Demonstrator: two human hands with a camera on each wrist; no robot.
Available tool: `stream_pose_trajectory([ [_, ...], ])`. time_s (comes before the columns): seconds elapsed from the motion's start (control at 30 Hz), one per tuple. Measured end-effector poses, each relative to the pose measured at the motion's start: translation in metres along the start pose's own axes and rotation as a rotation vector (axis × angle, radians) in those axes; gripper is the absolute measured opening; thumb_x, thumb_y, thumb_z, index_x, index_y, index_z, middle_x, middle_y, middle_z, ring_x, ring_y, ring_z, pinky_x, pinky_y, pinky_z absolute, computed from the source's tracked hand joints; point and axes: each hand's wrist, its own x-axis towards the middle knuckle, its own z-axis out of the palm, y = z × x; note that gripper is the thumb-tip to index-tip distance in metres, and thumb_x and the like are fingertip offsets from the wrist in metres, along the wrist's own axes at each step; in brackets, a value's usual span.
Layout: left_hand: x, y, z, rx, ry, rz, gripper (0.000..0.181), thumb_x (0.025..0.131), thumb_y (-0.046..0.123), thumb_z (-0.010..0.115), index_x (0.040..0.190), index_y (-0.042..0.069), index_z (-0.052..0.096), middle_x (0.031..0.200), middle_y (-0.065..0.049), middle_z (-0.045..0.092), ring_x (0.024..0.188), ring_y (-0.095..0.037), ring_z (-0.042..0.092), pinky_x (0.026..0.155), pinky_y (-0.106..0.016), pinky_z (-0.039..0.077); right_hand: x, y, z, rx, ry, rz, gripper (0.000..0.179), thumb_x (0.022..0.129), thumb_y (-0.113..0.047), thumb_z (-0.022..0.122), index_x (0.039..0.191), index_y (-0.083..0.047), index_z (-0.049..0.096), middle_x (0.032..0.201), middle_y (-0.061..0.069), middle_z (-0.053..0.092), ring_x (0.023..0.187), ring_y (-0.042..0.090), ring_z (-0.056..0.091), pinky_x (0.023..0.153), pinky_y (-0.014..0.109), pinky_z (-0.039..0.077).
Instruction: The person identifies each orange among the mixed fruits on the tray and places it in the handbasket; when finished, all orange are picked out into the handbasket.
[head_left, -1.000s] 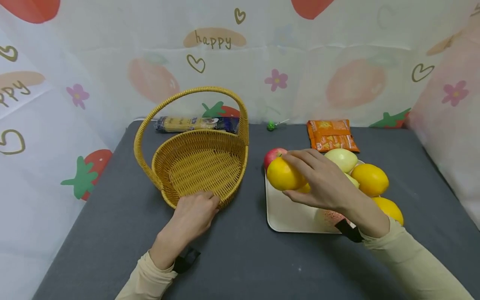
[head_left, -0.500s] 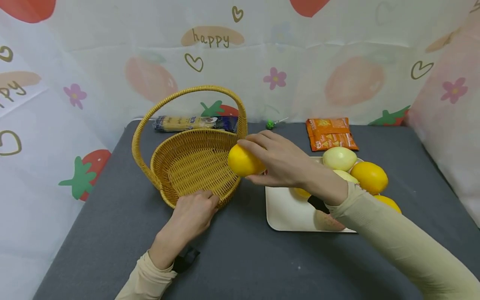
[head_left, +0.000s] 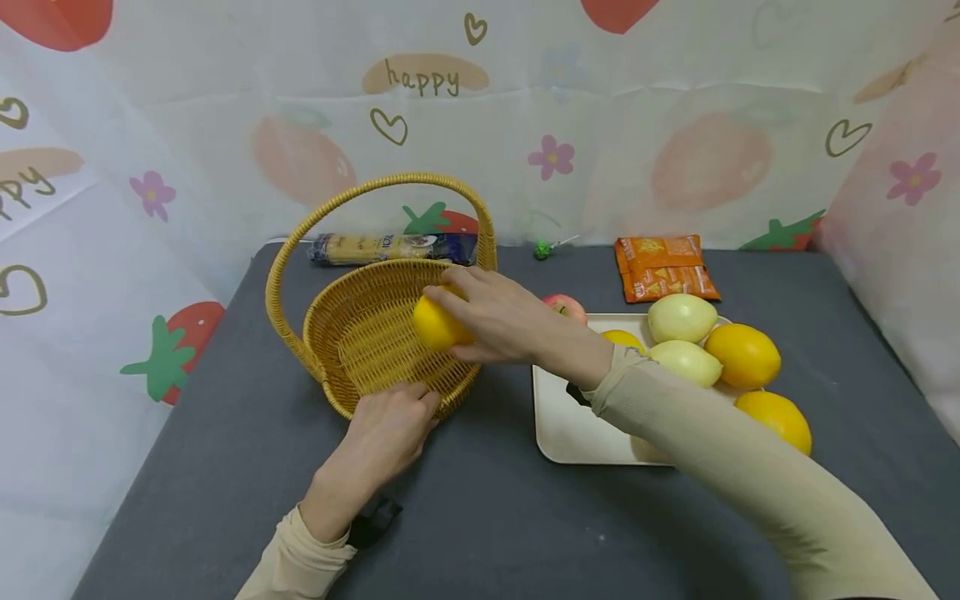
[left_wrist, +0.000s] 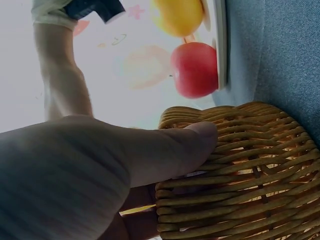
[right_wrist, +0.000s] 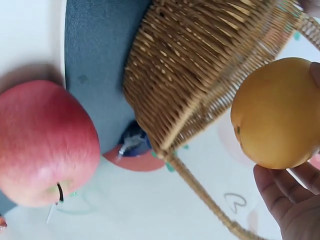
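My left hand (head_left: 392, 423) grips the near rim of a yellow wicker basket (head_left: 341, 333) with a tall arched handle. In the left wrist view the thumb (left_wrist: 185, 147) presses the woven outer wall, with fingers on the inner side. An orange (head_left: 438, 321) is held in my right hand (head_left: 498, 321), over the right side of the basket's opening. The right wrist view shows fingertips (right_wrist: 272, 185) curled against the orange (right_wrist: 277, 112), above the basket's rim. The basket floor shows bare wicker where it is visible.
A cream tray (head_left: 558, 433) at right carries several yellow and pale green fruits (head_left: 682, 318). At its back left corner sits a red apple (head_left: 566, 307). Along the back lie a noodle packet (head_left: 375, 248), a green lollipop (head_left: 542, 249) and an orange snack bag (head_left: 667, 268).
My right hand has carried the orange leftward from above the tray to over the basket. The left hand has stayed at the rim, and the basket has not moved.
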Motion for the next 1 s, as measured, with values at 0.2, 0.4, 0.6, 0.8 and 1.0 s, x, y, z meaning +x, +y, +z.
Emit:
stream_pose_trajectory([
  [0.2,0.001,0.002,-0.001,-0.002,-0.007,0.000,0.020,0.078,0.017,0.082,0.072,0.014,0.062,0.069,0.000,0.058,0.058,-0.016,0.055,0.047,-0.030,0.045,0.011,0.000,0.018,-0.010,-0.119,0.023,0.067,0.086,-0.039,0.073,0.141,-0.009,0.048,0.130,0.014,0.055,0.113,0.028,0.060,0.095,0.038,0.051],
  [0.4,0.001,0.005,-0.001,-0.008,-0.012,0.001,0.019,0.079,0.017,0.081,0.072,0.014,0.063,0.069,0.000,0.056,0.059,-0.016,0.055,0.048,-0.030,0.046,0.015,0.002,0.034,-0.035,-0.206,0.045,0.063,0.089,-0.038,0.069,0.142,-0.010,0.048,0.129,0.014,0.056,0.110,0.028,0.062,0.091,0.038,0.054],
  [0.6,0.001,0.005,-0.001,0.010,-0.014,-0.009,0.019,0.080,0.018,0.080,0.071,0.015,0.064,0.068,0.000,0.057,0.059,-0.016,0.056,0.048,-0.031,0.046,0.019,0.004,0.043,-0.063,-0.298,0.065,0.061,0.091,-0.041,0.067,0.142,-0.013,0.049,0.130,0.013,0.057,0.112,0.029,0.060,0.093,0.040,0.054],
  [0.8,0.000,0.004,-0.002,0.017,-0.003,-0.014,0.019,0.080,0.017,0.079,0.070,0.014,0.063,0.067,0.000,0.057,0.059,-0.017,0.056,0.047,-0.032,0.046,0.023,0.005,0.049,-0.061,-0.366,0.091,0.060,0.091,-0.039,0.066,0.143,-0.015,0.047,0.128,0.013,0.057,0.109,0.029,0.061,0.090,0.040,0.055],
  [1.0,-0.001,0.002,-0.002,0.015,0.006,-0.019,0.024,0.081,0.016,0.078,0.066,0.015,0.059,0.064,0.000,0.053,0.055,-0.016,0.052,0.045,-0.030,0.043,0.028,0.005,0.052,-0.072,-0.337,0.092,0.053,0.092,-0.032,0.066,0.140,-0.015,0.051,0.127,0.013,0.057,0.109,0.030,0.060,0.090,0.040,0.054],
])
